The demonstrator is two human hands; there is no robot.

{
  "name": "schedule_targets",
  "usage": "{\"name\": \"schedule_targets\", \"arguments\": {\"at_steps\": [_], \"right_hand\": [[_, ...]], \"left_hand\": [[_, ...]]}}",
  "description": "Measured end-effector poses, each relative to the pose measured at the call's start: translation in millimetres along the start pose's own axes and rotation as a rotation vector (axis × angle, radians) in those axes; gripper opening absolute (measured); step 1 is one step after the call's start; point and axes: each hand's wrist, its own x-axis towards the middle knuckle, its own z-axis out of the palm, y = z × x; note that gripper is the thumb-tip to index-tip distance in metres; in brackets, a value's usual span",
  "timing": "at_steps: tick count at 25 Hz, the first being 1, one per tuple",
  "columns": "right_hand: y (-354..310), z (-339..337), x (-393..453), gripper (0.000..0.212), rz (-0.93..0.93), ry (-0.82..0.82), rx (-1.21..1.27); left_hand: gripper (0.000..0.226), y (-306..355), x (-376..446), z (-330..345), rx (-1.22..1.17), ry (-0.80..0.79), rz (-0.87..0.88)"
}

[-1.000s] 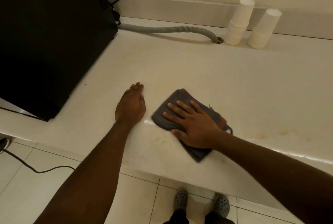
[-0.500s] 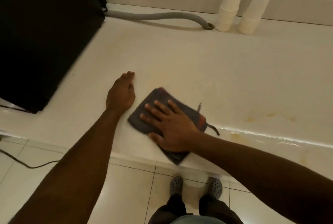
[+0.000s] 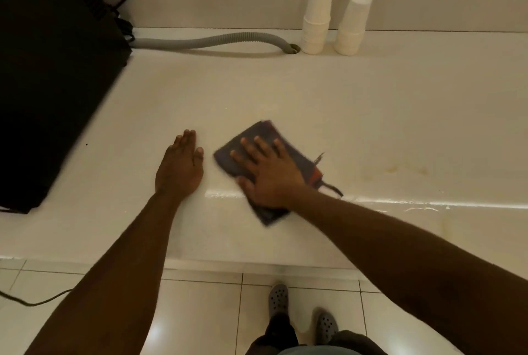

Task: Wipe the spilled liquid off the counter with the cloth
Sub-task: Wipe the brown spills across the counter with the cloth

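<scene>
A folded dark grey cloth (image 3: 261, 133) with a reddish edge lies flat on the white counter (image 3: 371, 114) near its front edge. My right hand (image 3: 267, 173) presses down on it, palm flat and fingers spread. My left hand (image 3: 180, 167) rests flat on the counter just left of the cloth, holding nothing. A wet shiny streak (image 3: 400, 201) runs along the counter to the right of the cloth, and faint yellowish stains (image 3: 400, 169) sit further right.
A large black appliance (image 3: 48, 74) fills the counter's left side. A grey corrugated hose (image 3: 211, 41) runs along the back to a hole. Two stacks of white paper cups (image 3: 315, 20) stand at the back wall. The tiled floor and my shoes are below.
My right hand has slid the cloth back and forth near the front edge, ending a little further from the edge. The left hand stays planted beside it. The camera has shifted.
</scene>
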Motion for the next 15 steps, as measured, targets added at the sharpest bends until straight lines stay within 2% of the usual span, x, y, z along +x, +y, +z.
{"name": "schedule_targets", "arguments": {"at_steps": [2, 4, 5, 7, 9, 10, 12, 15], "right_hand": [[2, 5, -51, 0.059, -0.231, -0.036, -0.013], [47, 4, -83, 0.055, -0.281, -0.028, -0.006], [80, 3, -86, 0.055, -0.211, 0.007, -0.030], [156, -4, -74, 0.057, 0.063, 0.080, -0.041], [213, -17, -48, 0.057, 0.334, 0.081, 0.022], [220, -22, -33, 0.057, 0.409, 0.063, 0.069], [198, -22, -10, 0.060, 0.430, 0.049, 0.092], [132, -9, -37, 0.060, 0.179, 0.036, 0.042]], "left_hand": [[0.053, 2, -1, -2, -0.030, 0.014, -0.010], [0.053, 9, -3, 2, -0.007, 0.022, -0.021], [0.055, 13, -5, 6, 0.007, 0.023, -0.027], [0.057, 27, -9, 13, 0.028, -0.007, -0.032], [0.058, 48, -13, 20, 0.035, -0.037, -0.008], [0.058, 60, -14, 23, 0.032, -0.045, 0.015], [0.057, 86, -14, 30, 0.022, -0.058, 0.062], [0.056, 121, -15, 43, 0.027, -0.060, 0.086]]}}
